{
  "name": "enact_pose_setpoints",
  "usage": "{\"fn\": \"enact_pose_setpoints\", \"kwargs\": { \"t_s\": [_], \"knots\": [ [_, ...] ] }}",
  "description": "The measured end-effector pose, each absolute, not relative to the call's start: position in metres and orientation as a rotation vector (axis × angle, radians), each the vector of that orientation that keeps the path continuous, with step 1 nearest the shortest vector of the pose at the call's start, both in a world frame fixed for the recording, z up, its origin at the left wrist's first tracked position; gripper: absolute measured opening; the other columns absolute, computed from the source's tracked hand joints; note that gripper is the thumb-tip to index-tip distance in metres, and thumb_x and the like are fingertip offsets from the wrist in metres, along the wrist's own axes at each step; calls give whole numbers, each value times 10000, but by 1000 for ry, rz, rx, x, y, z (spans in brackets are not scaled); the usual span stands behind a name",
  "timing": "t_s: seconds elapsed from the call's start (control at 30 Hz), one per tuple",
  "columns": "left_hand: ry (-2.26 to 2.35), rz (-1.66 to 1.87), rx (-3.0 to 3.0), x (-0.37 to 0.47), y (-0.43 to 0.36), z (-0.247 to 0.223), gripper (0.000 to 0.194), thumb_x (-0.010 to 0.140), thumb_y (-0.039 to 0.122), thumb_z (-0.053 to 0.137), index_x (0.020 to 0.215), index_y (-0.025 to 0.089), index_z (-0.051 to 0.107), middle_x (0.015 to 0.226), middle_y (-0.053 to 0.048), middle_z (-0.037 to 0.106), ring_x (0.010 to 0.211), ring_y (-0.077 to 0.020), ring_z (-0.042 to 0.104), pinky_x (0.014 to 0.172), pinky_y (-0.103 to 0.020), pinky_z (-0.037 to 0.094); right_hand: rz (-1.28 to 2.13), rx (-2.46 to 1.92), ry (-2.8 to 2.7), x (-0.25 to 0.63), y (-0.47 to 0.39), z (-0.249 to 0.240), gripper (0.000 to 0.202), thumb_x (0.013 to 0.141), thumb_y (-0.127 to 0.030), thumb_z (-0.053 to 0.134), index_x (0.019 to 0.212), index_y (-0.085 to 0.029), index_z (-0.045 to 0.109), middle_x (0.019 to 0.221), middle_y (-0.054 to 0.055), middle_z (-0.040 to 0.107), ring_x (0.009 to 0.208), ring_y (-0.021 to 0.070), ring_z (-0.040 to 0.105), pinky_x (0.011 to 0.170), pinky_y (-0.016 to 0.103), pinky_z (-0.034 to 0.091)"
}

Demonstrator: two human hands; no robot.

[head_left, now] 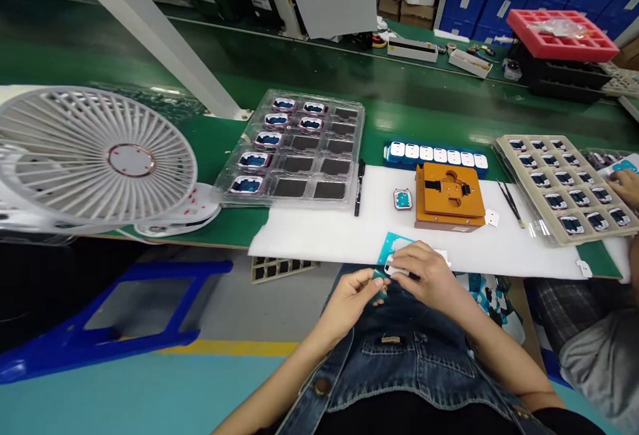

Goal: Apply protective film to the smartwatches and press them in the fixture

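Note:
Close to my body, at the table's front edge, my left hand (357,296) pinches a small teal piece (380,276), partly covered by the fingers. My right hand (428,274) meets it from the other side, its fingers closed on a small white plate (391,267) with a dark spot. Just behind the hands lies a teal sheet (392,246) with white parts on it. Farther back, an orange fixture block (449,195) stands on the white mat (319,232). Left of the block rests a small square frame with a teal face (402,199).
A clear tray (294,179) holds several blue-faced frames; a black marker (359,189) lies beside it. Behind the fixture is a blue strip of white pieces (436,155). Tweezers (511,205) and a beige tray (554,155) are at right, near another person's hand (625,187). A fan (94,159) stands left.

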State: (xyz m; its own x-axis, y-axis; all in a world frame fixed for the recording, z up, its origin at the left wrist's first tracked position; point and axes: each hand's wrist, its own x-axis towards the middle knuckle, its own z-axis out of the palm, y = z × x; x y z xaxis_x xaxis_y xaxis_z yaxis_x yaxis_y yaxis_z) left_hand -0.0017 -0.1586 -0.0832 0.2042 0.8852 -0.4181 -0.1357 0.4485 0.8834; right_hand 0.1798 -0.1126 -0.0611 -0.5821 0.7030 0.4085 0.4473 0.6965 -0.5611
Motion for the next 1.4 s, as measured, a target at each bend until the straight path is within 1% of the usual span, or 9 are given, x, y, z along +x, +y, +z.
{"fn": "enact_pose_setpoints", "kwargs": {
  "t_s": [0.1, 0.27, 0.53, 0.7, 0.8, 0.87, 1.07, 1.2, 1.4],
  "knots": [
    [1154, 866, 959, 3, -154, -80, 331, 732, 466, 655, 762, 139, 695, 624, -12, 590, 603, -132, 516, 606, -252, 467, 601, -899, -2246, 183, -119, -62, 215, 837, -242, 655, 1043, -191, 625, 994, 89, 688, 926, 214, 622, 803, 383, 526],
    [1147, 835, 1105, 3, -150, -71, 287, 753, 418, 614, 746, 148, 713, 621, -19, 612, 594, -142, 527, 601, -255, 461, 616, -1001, -2092, 176, -131, -54, 99, 861, -169, 571, 923, -181, 647, 887, 78, 696, 829, 192, 645, 726, 348, 544],
    [1296, 1003, 1140, -9, -133, -58, 306, 725, 400, 649, 881, 145, 715, 664, -25, 647, 632, -147, 563, 619, -257, 462, 436, -1172, -1749, 242, -68, 21, 84, 834, -237, 626, 813, -189, 691, 792, 7, 701, 732, 147, 644, 678, 296, 531],
    [1414, 1215, 1133, -2, -100, -50, 607, 759, 387, 607, 1297, 130, 495, 574, 56, 490, 524, -107, 468, 502, -214, 389, 632, -1195, -2112, 272, 16, 33, 134, 785, -255, 640, 780, -154, 728, 759, 6, 700, 688, 137, 629, 639, 267, 497],
    [1537, 1213, 1264, 4, -89, -51, 642, 809, 340, 558, 1392, 143, 374, 524, 88, 388, 466, -100, 393, 467, -212, 334, 667, -1181, -2303, 269, 36, 23, 123, 777, -227, 633, 776, -156, 733, 744, 8, 680, 688, 129, 611, 650, 262, 491],
    [1613, 1209, 1372, 6, -86, -53, 654, 823, 331, 549, 1414, 158, 330, 580, 69, 447, 494, -107, 426, 494, -221, 362, 565, -1183, -2324, 266, 33, 16, 103, 775, -190, 632, 821, -158, 718, 781, 13, 653, 695, 122, 587, 652, 258, 487],
    [1721, 1221, 1780, -5, -89, -58, 478, 844, 354, 555, 1287, 183, 500, 968, -70, 583, 729, -158, 557, 576, -249, 467, 156, -1037, -2336, 265, 9, 1, 81, 831, -171, 600, 802, -195, 671, 883, 44, 558, 831, 177, 539, 731, 337, 486],
    [1782, 1159, 1941, -22, -93, -61, 299, 884, 360, 505, 1081, 185, 646, 948, -75, 575, 824, -199, 585, 693, -301, 501, 190, -981, -2267, 274, -3, 3, 129, 883, -220, 565, 879, -214, 694, 895, 49, 592, 880, 193, 562, 770, 367, 486],
    [1701, 1044, 2122, -29, -83, -55, 285, 913, 350, 464, 1003, 183, 677, 899, -81, 629, 850, -224, 577, 795, -354, 477, 136, -1066, -1988, 283, -34, 14, 110, 875, -191, 581, 881, -224, 686, 837, 29, 636, 809, 176, 599, 717, 345, 488]
  ]
}}
